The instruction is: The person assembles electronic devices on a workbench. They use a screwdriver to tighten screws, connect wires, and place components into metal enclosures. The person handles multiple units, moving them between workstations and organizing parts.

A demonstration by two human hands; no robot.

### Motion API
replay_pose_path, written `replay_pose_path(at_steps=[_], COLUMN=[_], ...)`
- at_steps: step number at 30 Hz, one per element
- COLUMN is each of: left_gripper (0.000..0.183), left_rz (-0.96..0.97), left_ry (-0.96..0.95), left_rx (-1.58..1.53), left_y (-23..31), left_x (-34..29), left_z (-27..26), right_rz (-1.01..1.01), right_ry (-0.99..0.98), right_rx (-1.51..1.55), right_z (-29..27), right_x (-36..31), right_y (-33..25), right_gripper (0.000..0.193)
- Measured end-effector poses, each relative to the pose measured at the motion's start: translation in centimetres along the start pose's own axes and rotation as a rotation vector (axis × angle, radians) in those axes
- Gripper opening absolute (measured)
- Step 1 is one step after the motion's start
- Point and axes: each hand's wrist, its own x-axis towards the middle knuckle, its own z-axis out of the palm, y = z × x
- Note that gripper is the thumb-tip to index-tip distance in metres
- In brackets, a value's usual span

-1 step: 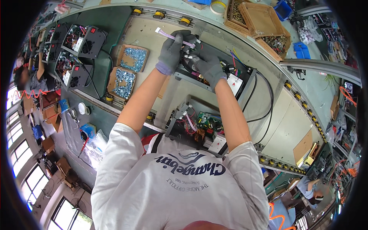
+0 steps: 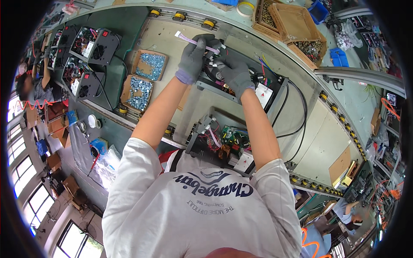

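Both my hands wear grey gloves and work at the left end of an open black metal housing (image 2: 245,58). My left hand (image 2: 192,60) is closed at that end, its thumb over a lilac ribbon cable (image 2: 188,39) whose white plug sticks out to the left. Inside the housing, my right hand (image 2: 236,76) reaches in with bent fingers close to the panel; what its fingertips grip is hidden. Coloured wires (image 2: 263,64) and a white box with a red mark (image 2: 263,93) sit to its right. Nearer my body stands a second open housing (image 2: 202,146) with a green circuit board (image 2: 234,136).
Two cardboard trays of small metal parts (image 2: 149,65) (image 2: 137,93) lie at left. Beyond them stand several finished-looking black units (image 2: 94,46). Black cables (image 2: 304,107) loop at right. Boxes of brass-coloured parts (image 2: 307,49) sit at the far right. Rollers (image 2: 209,23) line the track.
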Motion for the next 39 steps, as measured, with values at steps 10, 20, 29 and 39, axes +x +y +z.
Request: replay_pose_path(at_steps=[10,20,29,39], left_gripper=[0.042,0.043,0.040,0.037], left_rz=[0.023,0.061,0.046,0.010], left_ry=[0.013,0.060,0.076,0.062], left_rx=[0.003,0.026,-0.002,0.012], left_y=[-1.0,-0.8,-1.1,-0.5], left_x=[0.2,0.1,0.2,0.0], left_z=[-0.6,0.0,-0.4,-0.2], right_rz=[-0.017,-0.034,0.014,0.132], right_ry=[0.158,0.295,0.357,0.326], right_rx=[-0.211,-0.258,-0.210,-0.082], right_z=[1.6,3.0,3.7,4.4], right_x=[0.3,0.3,-0.5,0.4], right_y=[0.9,0.7,0.0,-0.3], right_gripper=[0.021,0.019,0.021,0.025])
